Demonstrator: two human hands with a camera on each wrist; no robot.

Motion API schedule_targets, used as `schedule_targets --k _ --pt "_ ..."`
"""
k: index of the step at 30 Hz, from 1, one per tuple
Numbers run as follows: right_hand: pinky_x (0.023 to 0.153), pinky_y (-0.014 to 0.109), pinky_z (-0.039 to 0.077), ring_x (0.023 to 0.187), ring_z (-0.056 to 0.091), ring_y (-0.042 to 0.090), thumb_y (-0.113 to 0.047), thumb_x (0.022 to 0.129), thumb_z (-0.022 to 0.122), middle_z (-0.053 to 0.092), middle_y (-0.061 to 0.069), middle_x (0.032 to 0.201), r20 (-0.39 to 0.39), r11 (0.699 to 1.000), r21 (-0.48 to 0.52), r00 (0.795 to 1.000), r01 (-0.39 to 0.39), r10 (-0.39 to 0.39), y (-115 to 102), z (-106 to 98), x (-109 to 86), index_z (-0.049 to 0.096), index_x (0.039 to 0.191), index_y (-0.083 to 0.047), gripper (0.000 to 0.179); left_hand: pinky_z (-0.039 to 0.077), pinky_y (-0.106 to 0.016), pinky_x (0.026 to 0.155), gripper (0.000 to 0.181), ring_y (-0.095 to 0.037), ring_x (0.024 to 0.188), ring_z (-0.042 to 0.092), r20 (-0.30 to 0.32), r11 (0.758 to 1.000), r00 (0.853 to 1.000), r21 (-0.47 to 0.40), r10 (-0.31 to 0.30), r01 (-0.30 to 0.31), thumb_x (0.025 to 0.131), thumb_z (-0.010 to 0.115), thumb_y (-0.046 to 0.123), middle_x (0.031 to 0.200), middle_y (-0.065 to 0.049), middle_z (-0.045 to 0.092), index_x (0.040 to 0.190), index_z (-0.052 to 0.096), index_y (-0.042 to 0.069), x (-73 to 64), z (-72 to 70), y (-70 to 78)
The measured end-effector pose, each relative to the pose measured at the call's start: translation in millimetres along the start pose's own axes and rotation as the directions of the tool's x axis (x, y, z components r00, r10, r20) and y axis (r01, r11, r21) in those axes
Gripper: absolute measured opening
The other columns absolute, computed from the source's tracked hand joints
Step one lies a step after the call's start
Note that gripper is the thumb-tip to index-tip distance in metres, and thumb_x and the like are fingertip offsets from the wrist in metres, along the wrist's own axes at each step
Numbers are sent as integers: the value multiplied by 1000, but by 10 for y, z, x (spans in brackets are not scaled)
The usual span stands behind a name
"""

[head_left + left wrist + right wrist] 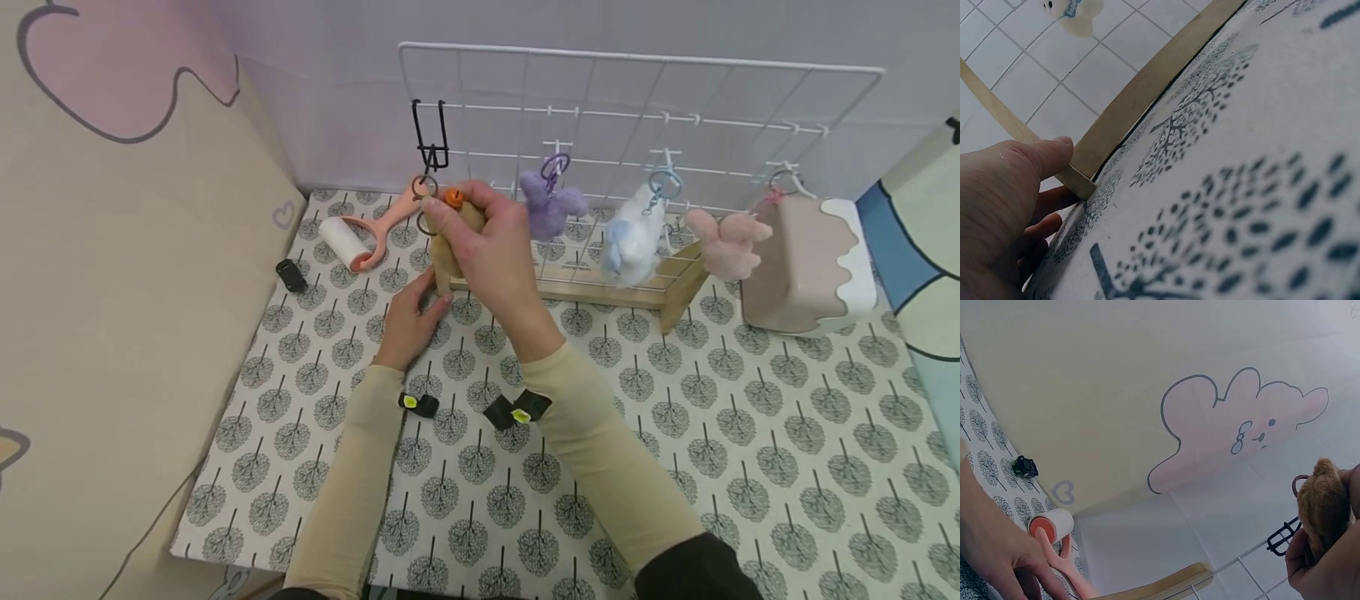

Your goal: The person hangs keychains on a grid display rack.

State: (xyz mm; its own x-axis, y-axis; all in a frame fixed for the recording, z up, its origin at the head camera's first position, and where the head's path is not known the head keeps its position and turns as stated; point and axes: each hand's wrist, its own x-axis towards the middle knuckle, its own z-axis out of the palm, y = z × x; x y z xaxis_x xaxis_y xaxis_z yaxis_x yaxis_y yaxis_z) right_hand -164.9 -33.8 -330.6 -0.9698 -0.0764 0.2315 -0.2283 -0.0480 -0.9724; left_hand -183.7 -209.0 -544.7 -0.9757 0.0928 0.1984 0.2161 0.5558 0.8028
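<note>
My right hand (495, 246) holds a brown plush keychain (1322, 509) up at the left end of a white wire grid rack (637, 57). An orange bell (453, 197) shows by its thumb. The keychain's metal ring (424, 187) overlaps the lower end of a black hook (432, 157) hung on the grid. Lower down, my left hand (408, 325) pinches the rack's wooden foot (1082, 181) between thumb and fingers, close to the tabletop. Part of the plush is hidden behind the right hand's fingers.
Purple (551, 204), blue-white (633, 237) and pink (727, 242) plush keychains hang along the rack. A pink-handled lint roller (345, 243) and a small black object (291, 276) lie at left. A pink-and-white box (806, 267) stands at right on the tree-print cloth (750, 483).
</note>
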Motion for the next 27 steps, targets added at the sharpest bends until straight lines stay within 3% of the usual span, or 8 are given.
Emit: schedule_targets --k 6,14,19,27 --pt "48 22 47 59 56 11 -13 98 77 66 3 77 -21 999 15 999 -44 44 52 48 54 74 105 1 16 34 -43 125 62 -24 146 50 7 1000 1000 -8 0 0 105 68 33 154 -4 59 162 46 25 -5 3 26" --pt "62 26 53 77 62 15 -16 97 79 72 8 95 -69 996 -57 995 -74 70 197 65 66 76 105 -3 17 36 -43 124 61 -24 144 53 5 1000 1000 -11 14 -14 104 68 31 152 -4 61 161 47 28 1 9 26" --pt "74 27 58 90 65 17 -18 96 79 71 9 105 -61 995 -64 996 -75 71 298 60 31 75 108 -3 19 39 -44 121 54 -25 139 57 5 1000 1000 3 -6 6 104 69 31 146 -6 65 155 55 22 0 1 23" --pt "67 24 53 81 60 14 -22 97 79 67 5 96 -44 992 -88 996 -86 83 462 64 -60 74 106 -3 22 40 -45 121 46 -26 139 57 8 1000 1000 8 -19 19 105 68 30 145 -8 66 149 61 17 -5 -14 32"
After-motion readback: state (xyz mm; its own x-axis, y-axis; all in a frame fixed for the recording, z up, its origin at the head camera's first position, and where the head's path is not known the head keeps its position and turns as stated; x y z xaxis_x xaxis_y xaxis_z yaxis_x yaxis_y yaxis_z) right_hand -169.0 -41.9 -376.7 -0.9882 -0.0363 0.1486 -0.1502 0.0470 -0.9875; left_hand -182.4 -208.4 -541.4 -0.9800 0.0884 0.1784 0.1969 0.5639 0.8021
